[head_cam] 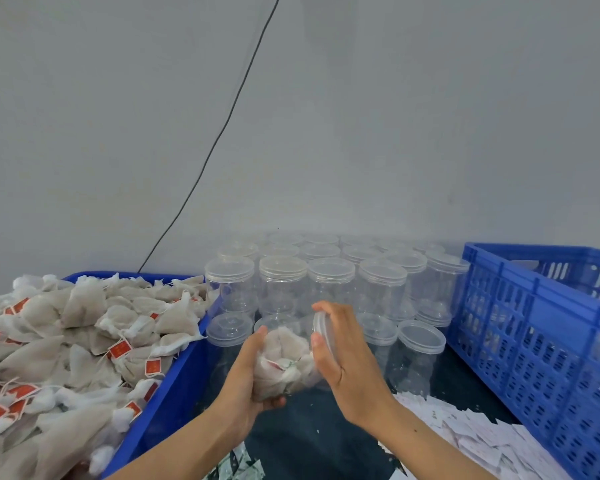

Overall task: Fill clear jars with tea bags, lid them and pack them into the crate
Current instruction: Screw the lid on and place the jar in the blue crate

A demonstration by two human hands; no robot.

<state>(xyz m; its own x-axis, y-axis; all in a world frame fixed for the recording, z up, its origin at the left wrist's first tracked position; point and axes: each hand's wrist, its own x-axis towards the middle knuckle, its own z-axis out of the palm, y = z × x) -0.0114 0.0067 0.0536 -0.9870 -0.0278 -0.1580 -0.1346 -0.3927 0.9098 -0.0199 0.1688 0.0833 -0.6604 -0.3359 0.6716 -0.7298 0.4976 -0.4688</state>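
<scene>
My left hand grips a clear jar full of white tea bags, tilted with its mouth toward the right. My right hand holds a clear lid on edge at the jar's mouth, fingers curled round its rim. A blue tub heaped with tea bags bearing red tags lies at the left. The blue slatted crate stands at the right.
Several empty lidded clear jars stand in rows behind my hands, up to the grey wall. White paper slips lie on the dark table at the lower right. A black cable runs down the wall.
</scene>
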